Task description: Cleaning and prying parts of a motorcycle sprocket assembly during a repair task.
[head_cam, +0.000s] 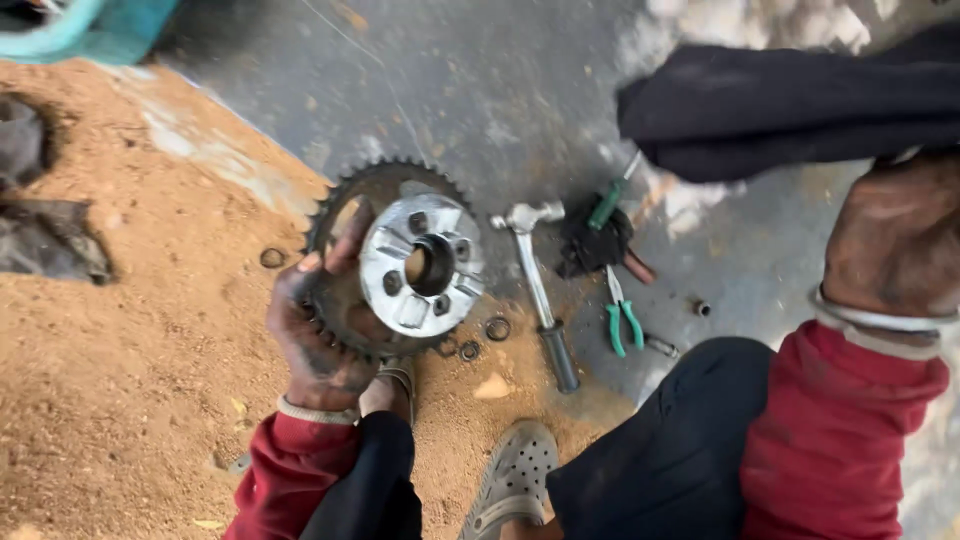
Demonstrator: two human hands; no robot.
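A toothed sprocket (345, 290) with its silver hub (423, 264) is gripped in the greasy left hand (318, 330), face turned up, above the sandy ground (120, 380). Right hand's (893, 240) fingers can't be made out.

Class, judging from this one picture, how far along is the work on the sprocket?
Done: the sprocket with its silver hub is off any machine. In hand: the left hand holds it up, while the right hand is off to the side. Left: loose rings lie on the ground beside the ratchet wrench and pliers.
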